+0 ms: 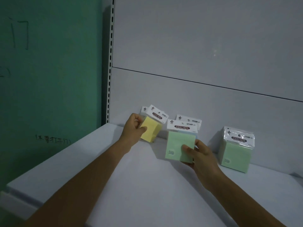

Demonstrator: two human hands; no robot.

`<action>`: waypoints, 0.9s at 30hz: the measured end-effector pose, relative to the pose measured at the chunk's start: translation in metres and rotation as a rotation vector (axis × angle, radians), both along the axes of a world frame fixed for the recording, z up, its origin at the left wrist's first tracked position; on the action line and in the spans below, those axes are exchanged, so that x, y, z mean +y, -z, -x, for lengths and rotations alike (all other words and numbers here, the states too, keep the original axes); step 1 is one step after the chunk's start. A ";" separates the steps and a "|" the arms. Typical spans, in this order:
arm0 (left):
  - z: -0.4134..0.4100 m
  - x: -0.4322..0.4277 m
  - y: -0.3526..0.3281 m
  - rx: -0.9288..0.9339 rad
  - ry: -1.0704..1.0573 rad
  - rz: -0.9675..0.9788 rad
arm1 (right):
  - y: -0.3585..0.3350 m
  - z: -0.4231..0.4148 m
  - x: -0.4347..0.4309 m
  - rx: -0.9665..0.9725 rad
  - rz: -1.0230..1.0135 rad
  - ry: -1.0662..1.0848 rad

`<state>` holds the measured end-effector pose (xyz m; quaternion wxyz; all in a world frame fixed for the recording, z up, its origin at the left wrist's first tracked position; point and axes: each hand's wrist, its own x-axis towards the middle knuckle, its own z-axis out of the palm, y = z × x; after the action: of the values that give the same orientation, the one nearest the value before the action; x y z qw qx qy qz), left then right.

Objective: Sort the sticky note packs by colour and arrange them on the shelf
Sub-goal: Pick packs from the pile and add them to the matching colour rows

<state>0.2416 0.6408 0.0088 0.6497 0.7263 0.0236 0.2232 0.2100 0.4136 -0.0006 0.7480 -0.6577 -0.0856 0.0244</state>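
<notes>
The left hand (133, 128) is pinching a tilted yellow pack (151, 131) over the white shelf (147, 185), while the right hand (200, 154) is gripping 1 green pack (177, 145). Another pack (188, 119) is leaning half-hidden behind it, and a green stack (237, 154) is standing apart at right.

Dim green wall (49, 95), perhaps a door.

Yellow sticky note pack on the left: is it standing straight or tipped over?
Tipped. The yellow pack, gripped by the left hand, leans sideways, its header card slanting, unlike the upright green stack.
</notes>
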 end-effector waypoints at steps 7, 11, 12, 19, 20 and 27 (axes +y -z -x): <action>-0.022 0.010 0.025 0.014 -0.294 -0.185 | 0.017 0.005 -0.001 -0.025 0.056 0.005; -0.026 0.008 0.029 0.082 -0.302 -0.381 | 0.017 0.007 0.002 -0.039 0.083 0.014; -0.025 0.006 0.029 0.096 -0.283 -0.412 | 0.017 0.007 0.002 -0.039 0.091 0.016; -0.021 -0.004 0.029 0.289 -0.220 -0.757 | 0.015 0.007 0.003 -0.014 0.103 0.021; -0.021 -0.004 0.029 0.291 -0.228 -0.764 | 0.015 0.006 0.003 -0.001 0.100 0.021; -0.019 -0.006 0.030 0.282 -0.232 -0.812 | 0.000 0.002 -0.026 -0.004 0.115 0.111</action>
<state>0.2603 0.6348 -0.0211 0.2730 0.9384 0.1036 0.1845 0.2076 0.3876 -0.0005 0.7089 -0.7034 -0.0490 -0.0136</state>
